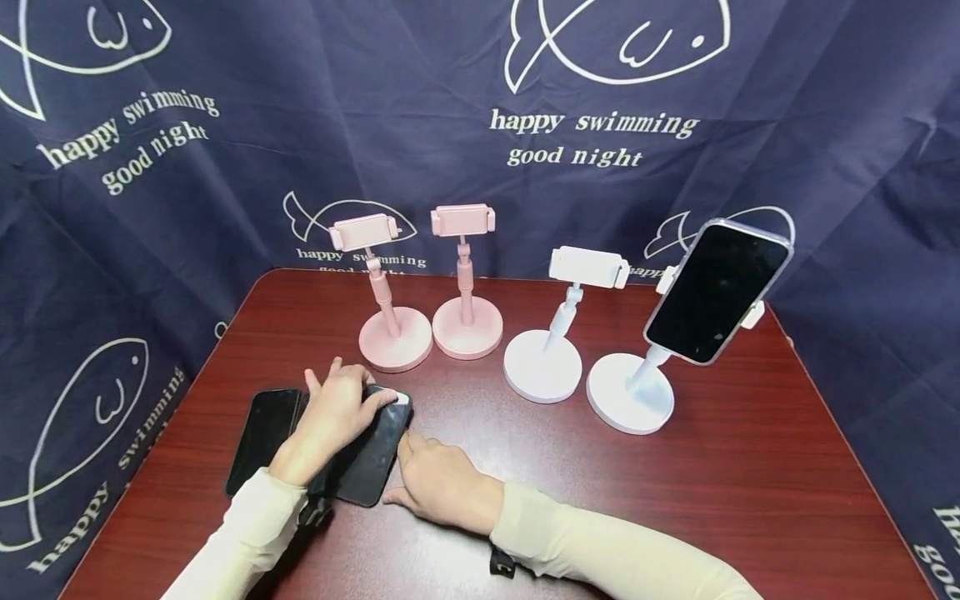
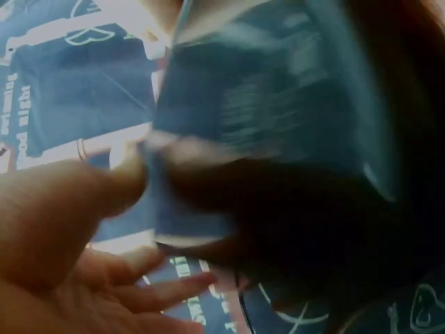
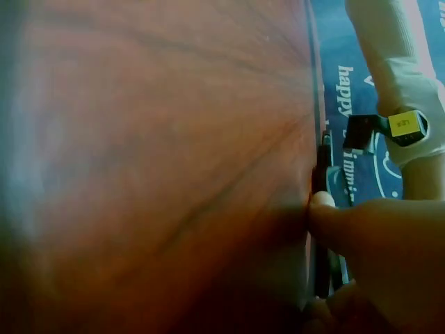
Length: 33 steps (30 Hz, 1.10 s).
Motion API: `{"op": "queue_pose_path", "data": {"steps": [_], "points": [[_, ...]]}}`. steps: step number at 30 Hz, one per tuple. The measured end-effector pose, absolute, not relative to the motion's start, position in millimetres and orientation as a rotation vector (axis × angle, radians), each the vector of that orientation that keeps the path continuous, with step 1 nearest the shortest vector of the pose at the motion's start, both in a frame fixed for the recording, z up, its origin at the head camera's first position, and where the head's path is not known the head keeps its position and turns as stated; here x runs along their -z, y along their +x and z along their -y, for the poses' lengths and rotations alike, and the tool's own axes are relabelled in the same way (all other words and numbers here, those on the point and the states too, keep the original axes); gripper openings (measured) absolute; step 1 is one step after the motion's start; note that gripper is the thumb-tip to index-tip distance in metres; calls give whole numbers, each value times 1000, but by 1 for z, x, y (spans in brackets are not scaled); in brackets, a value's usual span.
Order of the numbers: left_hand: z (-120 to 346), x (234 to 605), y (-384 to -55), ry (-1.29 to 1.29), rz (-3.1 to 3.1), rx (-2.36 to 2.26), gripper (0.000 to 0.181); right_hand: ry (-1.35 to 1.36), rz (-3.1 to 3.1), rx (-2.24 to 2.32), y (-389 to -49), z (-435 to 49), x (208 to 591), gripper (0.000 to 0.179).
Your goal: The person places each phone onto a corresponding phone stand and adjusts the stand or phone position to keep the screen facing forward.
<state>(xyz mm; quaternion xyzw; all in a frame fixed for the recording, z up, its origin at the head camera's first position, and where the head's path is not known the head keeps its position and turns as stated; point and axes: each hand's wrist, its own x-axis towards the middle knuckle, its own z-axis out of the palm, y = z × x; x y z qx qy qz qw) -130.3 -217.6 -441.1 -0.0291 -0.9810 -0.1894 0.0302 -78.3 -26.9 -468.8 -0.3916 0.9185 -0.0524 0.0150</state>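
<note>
A black smartphone (image 1: 371, 458) is at the table's left front, between my two hands. My left hand (image 1: 330, 412) grips it near its far end, thumb across the dark screen; some of its fingers are hidden in the head view. The left wrist view shows the glossy, reflective phone (image 2: 264, 104) blurred beside the thumb. On the other side, my right hand (image 1: 446, 483) holds the phone's right edge with thumb and fingers. Seen edge-on in the right wrist view, the phone (image 3: 321, 257) is beside my right thumb. A second black smartphone (image 1: 261, 437) lies left of my left hand.
Two pink phone stands, one (image 1: 395, 337) left of the other (image 1: 467, 327), stand at the back of the red-brown table (image 1: 675, 517). A white stand (image 1: 542, 367) is right of them. Another white stand (image 1: 630, 396) holds a tilted phone (image 1: 716, 292). A dark-blue printed cloth (image 1: 420, 100) hangs behind.
</note>
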Motion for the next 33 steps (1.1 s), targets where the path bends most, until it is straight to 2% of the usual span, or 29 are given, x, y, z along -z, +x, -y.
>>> {"op": "queue_pose_path", "data": {"steps": [3,9,11,15,18,23,28,33], "points": [[210,438,-129,-143,2921,636,30,-1230,-2878,153,-77,27,469,71],[204,428,-122,-106,2910,722,26,-1179,-2763,335,-85,23,468,66],[203,422,-120,-104,2923,761,25,-1138,-2679,503,-92,19,467,58],[201,410,-116,-135,2929,861,20,-1008,-2480,950,-107,5,462,29],[199,403,-113,-169,2921,1012,16,-867,-2327,1323,-113,-6,458,18],[189,402,-110,-233,2892,1201,13,-742,-2164,1761,-119,-17,449,36],[180,403,-110,-246,2821,1344,14,-700,-2201,1854,-123,-27,436,23],[174,407,-109,-385,2808,1602,33,-672,-2272,1927,-129,-46,413,23]]}}
